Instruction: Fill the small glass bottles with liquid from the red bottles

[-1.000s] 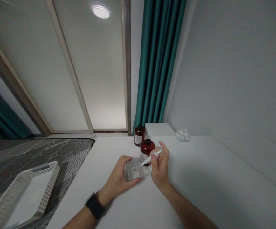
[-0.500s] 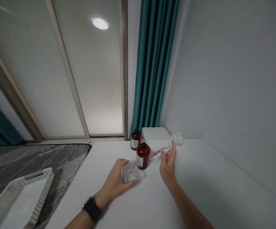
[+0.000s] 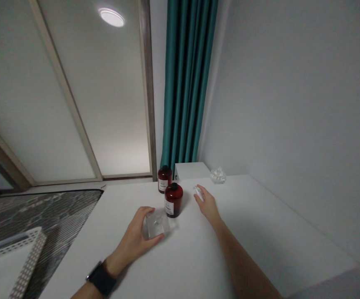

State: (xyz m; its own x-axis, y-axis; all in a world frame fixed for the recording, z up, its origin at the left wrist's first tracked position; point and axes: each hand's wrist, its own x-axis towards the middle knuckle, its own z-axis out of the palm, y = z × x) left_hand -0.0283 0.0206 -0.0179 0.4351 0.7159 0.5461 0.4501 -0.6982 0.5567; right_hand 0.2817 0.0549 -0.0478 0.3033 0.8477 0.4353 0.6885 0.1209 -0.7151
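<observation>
My left hand [image 3: 136, 236] grips a clear, square-sided container [image 3: 156, 224] by its sides, thumb and fingers on opposite edges. A round shape shows near the middle of the container. Just behind it on the white table stands a dark red-brown bottle [image 3: 173, 200] with a black cap and white label. Right of that bottle, my right hand [image 3: 208, 205] is closed on a small whitish, partly clear piece [image 3: 199, 192], whose exact kind is hard to make out. A second brown bottle [image 3: 164, 179] of the same sort stands farther back.
A white box [image 3: 192, 171] stands at the table's back edge. Crumpled clear plastic [image 3: 218, 176] lies to its right. The white table [image 3: 195, 265] runs along the wall. On the lower left, a white perforated basket [image 3: 27, 261] rests on a dark patterned surface [image 3: 64, 216].
The view has swung to the right. My right hand has turned, and the long white part that stuck out from it no longer shows. My left hand keeps its grip on the container.
</observation>
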